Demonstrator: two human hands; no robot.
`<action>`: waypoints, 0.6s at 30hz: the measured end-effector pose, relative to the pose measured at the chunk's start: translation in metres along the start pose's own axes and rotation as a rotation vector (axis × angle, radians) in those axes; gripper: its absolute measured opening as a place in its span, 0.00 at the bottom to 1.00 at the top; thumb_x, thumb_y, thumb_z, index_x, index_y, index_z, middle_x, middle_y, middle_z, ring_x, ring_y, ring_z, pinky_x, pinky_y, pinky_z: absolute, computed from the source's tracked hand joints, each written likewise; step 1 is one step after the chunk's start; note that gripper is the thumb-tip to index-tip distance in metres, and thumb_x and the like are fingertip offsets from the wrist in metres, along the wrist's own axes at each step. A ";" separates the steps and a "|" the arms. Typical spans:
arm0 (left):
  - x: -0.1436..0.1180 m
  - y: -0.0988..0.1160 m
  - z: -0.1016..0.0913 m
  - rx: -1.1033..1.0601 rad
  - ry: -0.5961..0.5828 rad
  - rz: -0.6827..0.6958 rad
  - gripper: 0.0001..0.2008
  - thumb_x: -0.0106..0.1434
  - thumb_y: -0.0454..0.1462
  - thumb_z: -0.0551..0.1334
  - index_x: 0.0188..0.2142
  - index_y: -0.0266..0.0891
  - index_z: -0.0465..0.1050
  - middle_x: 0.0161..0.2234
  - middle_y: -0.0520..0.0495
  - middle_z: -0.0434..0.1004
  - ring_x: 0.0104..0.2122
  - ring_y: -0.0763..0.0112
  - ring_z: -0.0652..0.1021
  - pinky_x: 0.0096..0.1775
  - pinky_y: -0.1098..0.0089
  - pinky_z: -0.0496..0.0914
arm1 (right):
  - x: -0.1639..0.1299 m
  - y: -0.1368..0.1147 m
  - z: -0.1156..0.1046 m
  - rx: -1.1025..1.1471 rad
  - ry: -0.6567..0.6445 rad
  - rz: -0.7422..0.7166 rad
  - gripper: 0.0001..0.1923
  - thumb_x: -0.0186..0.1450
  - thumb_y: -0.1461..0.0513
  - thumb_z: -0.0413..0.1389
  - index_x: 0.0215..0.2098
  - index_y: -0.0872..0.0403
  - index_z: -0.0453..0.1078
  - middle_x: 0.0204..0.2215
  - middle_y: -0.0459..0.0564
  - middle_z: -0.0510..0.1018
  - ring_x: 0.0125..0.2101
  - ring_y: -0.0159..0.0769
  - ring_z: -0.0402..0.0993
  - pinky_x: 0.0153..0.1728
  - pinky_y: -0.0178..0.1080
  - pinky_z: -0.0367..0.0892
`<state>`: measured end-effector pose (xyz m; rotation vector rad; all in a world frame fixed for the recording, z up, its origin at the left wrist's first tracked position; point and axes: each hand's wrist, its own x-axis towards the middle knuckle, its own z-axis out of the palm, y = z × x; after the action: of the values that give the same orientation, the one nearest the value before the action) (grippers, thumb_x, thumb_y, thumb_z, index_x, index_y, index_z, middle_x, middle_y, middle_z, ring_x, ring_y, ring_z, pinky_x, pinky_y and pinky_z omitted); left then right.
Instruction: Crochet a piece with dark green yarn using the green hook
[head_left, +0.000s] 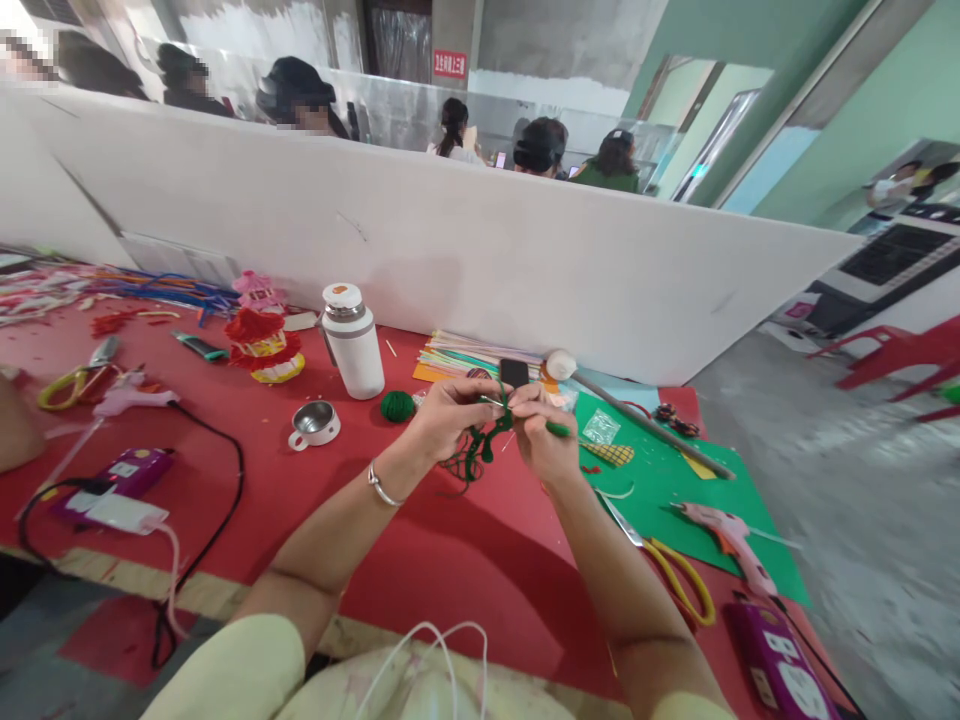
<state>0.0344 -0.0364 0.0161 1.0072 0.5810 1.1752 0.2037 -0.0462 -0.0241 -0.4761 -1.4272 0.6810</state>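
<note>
Over the red table, my left hand point(444, 418) is closed, pinching green crochet work point(480, 447) that dangles below the fingers in a curly strip. My right hand point(547, 445) grips a crochet hook point(558, 429) by its green handle; the thin metal tip points left and meets the yarn between both hands. A ball of dark green yarn point(397, 405) lies just left of my left hand. Behind the hands sits a small dark flat device point(514, 373). The exact loop on the hook is too small to make out.
A white thermos point(354, 345) and its metal-lined cup point(315, 424) stand left. Yellow-handled scissors point(679, 580) and a pink glue gun point(731, 540) lie right, near a purple power strip point(780, 660). A cable point(238, 450) crosses the left side. A white partition point(465, 240) stands behind.
</note>
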 end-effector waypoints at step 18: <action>-0.002 -0.014 0.009 0.173 0.247 0.232 0.09 0.50 0.35 0.75 0.31 0.37 0.82 0.24 0.54 0.71 0.26 0.77 0.71 0.28 0.75 0.68 | 0.001 -0.012 -0.006 -0.494 -0.074 -0.285 0.18 0.67 0.64 0.64 0.53 0.41 0.79 0.46 0.51 0.84 0.44 0.41 0.83 0.44 0.45 0.79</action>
<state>0.0480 -0.0417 0.0080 1.1052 0.7874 1.4873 0.2113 -0.0536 -0.0155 -0.6169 -1.6970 0.1107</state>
